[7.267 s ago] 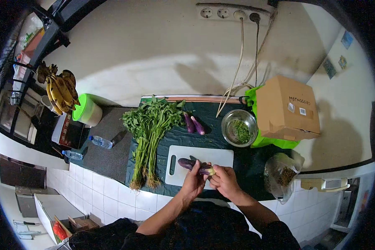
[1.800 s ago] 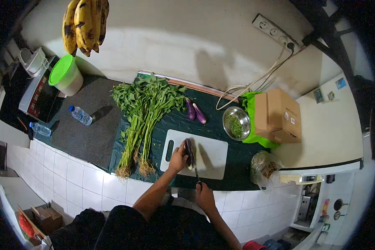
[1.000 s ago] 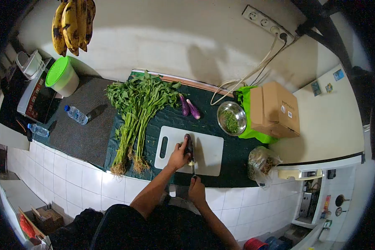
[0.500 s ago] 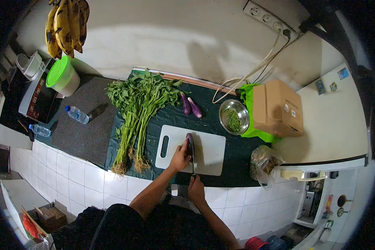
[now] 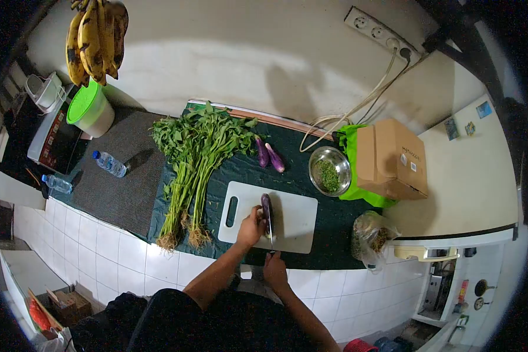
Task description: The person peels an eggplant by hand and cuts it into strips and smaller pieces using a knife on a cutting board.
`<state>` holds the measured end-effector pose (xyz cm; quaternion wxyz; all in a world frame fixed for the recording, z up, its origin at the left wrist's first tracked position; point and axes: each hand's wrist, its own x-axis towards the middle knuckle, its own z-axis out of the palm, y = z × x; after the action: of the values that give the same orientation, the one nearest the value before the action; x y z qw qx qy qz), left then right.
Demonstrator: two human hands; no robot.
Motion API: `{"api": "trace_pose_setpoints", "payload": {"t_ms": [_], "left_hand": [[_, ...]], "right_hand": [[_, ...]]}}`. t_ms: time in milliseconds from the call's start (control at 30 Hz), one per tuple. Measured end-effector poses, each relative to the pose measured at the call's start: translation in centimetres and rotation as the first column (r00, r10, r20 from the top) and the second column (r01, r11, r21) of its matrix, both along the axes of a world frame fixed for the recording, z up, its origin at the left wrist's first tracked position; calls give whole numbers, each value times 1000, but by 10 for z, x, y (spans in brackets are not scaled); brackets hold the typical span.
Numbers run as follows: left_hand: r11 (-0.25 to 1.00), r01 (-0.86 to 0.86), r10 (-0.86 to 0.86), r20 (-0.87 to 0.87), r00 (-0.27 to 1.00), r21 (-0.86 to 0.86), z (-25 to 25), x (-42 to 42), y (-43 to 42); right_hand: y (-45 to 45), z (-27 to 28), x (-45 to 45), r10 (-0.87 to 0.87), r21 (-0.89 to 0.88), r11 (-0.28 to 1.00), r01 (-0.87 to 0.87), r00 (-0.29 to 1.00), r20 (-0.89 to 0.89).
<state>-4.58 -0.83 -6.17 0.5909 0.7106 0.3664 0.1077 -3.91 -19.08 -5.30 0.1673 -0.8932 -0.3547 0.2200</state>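
Note:
A purple eggplant lies lengthwise on the white cutting board. My left hand grips it from the left side, fingers bent against it. In my right hand, at the board's near edge, is the handle of a knife. Its blade points away from me and lies along the eggplant's right side; whether it has cut into the flesh I cannot tell. Two more eggplants rest beyond the board. Left of the board spreads a big bunch of leafy greens with roots attached.
Right of the board are a metal bowl of chopped greens, a cardboard box on a green bag, and a plastic bag at the counter edge. Water bottles and a green-lidded tub stand left. Bananas hang above.
The view has shifted slightly, so the scene sits a little lower. My left hand has slid slightly back toward me along the eggplant, uncovering more of it. The knife stays beside the eggplant.

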Motion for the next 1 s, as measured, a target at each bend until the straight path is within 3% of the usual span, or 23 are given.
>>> {"api": "trace_pose_setpoints", "payload": {"t_ms": [33,67,100,133,200,233,300,367,433,600,700,800,1000], "left_hand": [[1000,-2,2,-1,1000,0,-6,-1,3],[992,69,-77,71,995,110,-11,-1,8],[966,128,-161,134,978,225,-11,-2,13],[966,123,-156,136,978,227,-10,-2,17],[846,268,-338,75,938,462,-5,-1,27],[845,267,-337,74,939,464,0,1,31],[683,397,-462,-58,885,613,7,1,38],[653,426,-484,-87,871,626,12,2,43],[623,455,-505,-116,855,636,8,2,45],[677,369,-519,57,853,637,-13,2,49],[627,447,-506,-103,856,637,-7,1,48],[645,466,-485,-146,862,606,-5,4,47],[699,404,-433,-101,896,590,-7,4,41]], "right_hand": [[4,1,1,-110,-62,993,104,990,-93],[8,2,2,-219,-132,971,197,960,-176],[8,6,2,-212,-131,973,190,961,-176],[8,10,2,-196,-57,980,189,968,-157],[6,10,4,-182,18,982,186,974,-135],[2,6,7,-114,9,993,115,990,-87],[1,8,9,-47,-1,999,47,998,-43],[6,21,12,-162,-71,986,152,974,-157],[3,15,16,-149,-40,989,144,973,-178],[9,13,11,-162,-80,985,151,973,-162],[11,22,7,-166,-36,986,162,967,-191],[9,20,8,-145,38,987,154,973,-179],[-4,9,0,-89,35,995,95,986,-142]]}}
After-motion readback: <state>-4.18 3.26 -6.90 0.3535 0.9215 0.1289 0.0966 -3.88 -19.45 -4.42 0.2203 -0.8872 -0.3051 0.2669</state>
